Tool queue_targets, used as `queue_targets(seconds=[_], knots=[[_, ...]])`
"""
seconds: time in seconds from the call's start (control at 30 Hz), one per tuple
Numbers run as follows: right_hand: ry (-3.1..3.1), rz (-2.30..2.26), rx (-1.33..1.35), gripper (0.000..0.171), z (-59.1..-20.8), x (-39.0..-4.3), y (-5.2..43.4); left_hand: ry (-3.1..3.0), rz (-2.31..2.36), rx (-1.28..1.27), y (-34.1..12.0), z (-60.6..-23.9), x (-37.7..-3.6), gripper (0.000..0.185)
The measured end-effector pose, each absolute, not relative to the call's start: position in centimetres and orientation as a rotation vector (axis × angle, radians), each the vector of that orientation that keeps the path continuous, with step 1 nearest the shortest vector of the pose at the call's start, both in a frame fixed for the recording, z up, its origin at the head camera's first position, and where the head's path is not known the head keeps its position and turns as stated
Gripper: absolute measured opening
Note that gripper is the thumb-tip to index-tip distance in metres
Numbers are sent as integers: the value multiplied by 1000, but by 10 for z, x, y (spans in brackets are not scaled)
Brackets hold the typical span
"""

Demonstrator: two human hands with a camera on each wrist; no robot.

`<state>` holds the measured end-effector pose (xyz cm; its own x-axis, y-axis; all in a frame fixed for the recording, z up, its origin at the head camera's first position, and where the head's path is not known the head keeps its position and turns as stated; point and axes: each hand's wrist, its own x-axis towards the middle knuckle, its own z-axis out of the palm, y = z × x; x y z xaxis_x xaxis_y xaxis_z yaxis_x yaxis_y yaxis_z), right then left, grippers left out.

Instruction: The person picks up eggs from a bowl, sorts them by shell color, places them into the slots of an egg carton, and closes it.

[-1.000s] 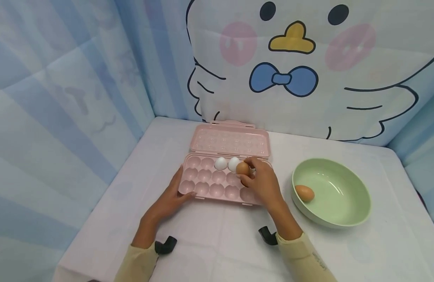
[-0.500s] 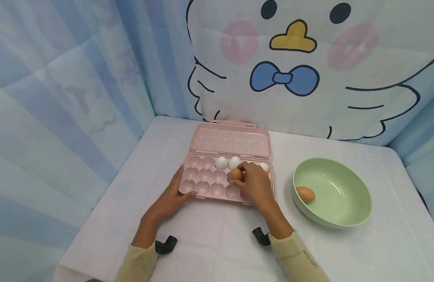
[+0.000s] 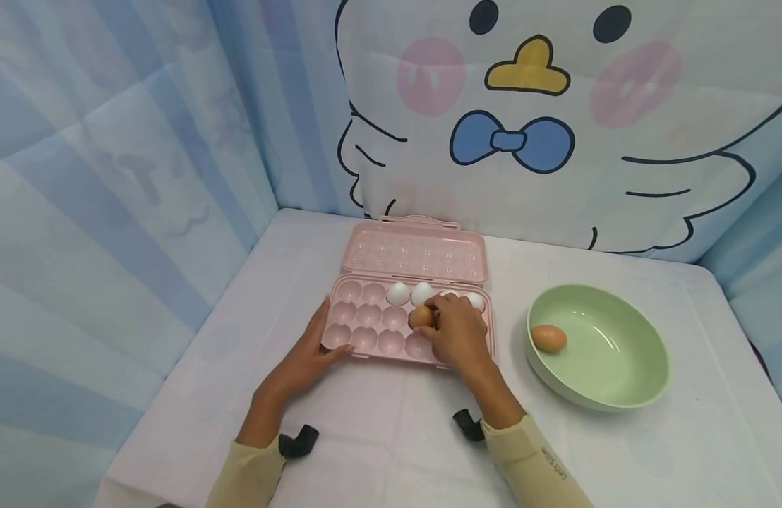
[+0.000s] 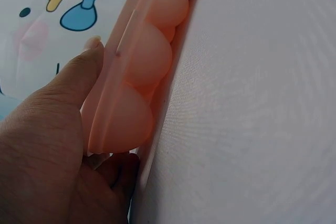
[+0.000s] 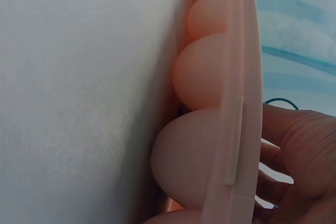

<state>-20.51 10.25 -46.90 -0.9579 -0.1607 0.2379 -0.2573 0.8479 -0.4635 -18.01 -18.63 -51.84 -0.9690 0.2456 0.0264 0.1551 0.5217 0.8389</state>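
Note:
A pink egg carton lies with its lid laid back. My left hand grips its left end, thumb at the front rim and fingers along the side; the left wrist view shows the thumb on the rim. With fingers and thumb, my right hand pinches a brown egg at a cup in the middle row. Several white eggs sit in the back row, partly hidden by that hand. In the right wrist view, the carton's wall covers the egg and part of the fingers.
A green bowl stands right of the carton, with another brown egg inside it on the left. The carton's lid reaches back close to the printed curtain. A white cloth covers the table.
My right hand has moved left and toward me, bringing the brown egg from above the back row down to the middle row. The left hand stays at the carton.

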Motion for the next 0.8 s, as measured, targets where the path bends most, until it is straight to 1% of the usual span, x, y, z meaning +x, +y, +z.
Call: queue_targets(seconds=[0.2,0.3,0.43,0.57,0.8], knots=[[-2809,856,364,42,-462,-205,109,2655,1446,349,-185,-517,-180,107],[-2783,881,365,35,-454,-204,115,2659,1437,341,-186,-517,-180,107],[-2766,859,300,33,-442,-202,132,2656,1438,342,-185,-517,-179,108],[-2756,871,220,36,-429,-198,152,2663,1425,338,-185,-518,-179,108],[-2716,895,120,33,-422,-189,192,2670,1408,333,-186,-519,-179,107]])
